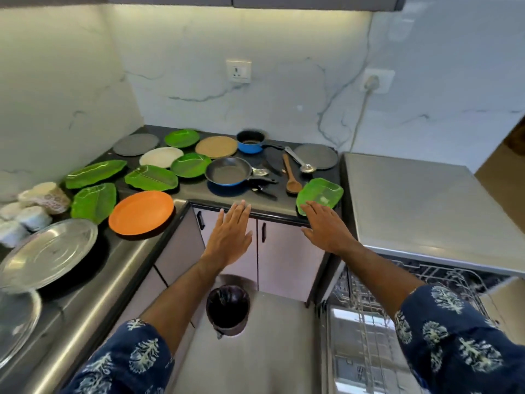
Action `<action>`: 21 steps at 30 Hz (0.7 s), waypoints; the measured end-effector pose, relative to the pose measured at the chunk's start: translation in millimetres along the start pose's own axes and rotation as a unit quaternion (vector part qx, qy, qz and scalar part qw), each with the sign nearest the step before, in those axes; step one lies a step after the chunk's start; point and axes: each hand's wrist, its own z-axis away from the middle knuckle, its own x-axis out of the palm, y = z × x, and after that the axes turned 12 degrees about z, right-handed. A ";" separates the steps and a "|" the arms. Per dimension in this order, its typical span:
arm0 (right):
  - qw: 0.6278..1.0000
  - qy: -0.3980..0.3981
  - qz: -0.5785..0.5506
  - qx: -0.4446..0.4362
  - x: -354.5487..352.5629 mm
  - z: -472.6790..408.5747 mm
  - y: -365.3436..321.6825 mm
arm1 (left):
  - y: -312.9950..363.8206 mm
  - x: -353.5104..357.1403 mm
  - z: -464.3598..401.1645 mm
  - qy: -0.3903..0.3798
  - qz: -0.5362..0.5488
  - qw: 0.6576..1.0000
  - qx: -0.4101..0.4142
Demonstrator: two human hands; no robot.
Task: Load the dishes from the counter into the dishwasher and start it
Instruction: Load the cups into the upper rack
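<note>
Navy sleeves (pixel 454 336), pale leaf print

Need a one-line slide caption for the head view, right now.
Both open hands, left hand and right hand, reach toward the dish-covered counter beside the open dishwasher.

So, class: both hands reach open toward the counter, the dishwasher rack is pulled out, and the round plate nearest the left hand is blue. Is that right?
One error: in the head view the round plate is orange, not blue. Both hands, left and right, are open, and the dishwasher rack is out.
</note>
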 end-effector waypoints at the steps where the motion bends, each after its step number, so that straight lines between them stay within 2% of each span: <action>1: 1.000 0.006 -0.002 -0.005 -3.7 -10.6 -7.5 | -8.6 -4.2 -0.8 0.006 0.003 1.000 -0.008; 12: 0.996 0.012 -0.066 -0.062 4.9 -138.8 -69.7 | -118.1 -28.2 -25.9 0.006 -0.030 0.996 -0.089; 16: 0.988 0.007 -0.092 -0.127 15.4 -200.6 -105.4 | -156.8 -37.3 -37.9 0.012 -0.040 0.990 -0.135; 21: 0.964 0.001 -0.131 -0.232 15.7 -280.5 -168.0 | -210.5 -61.0 -26.7 0.029 -0.052 0.970 -0.237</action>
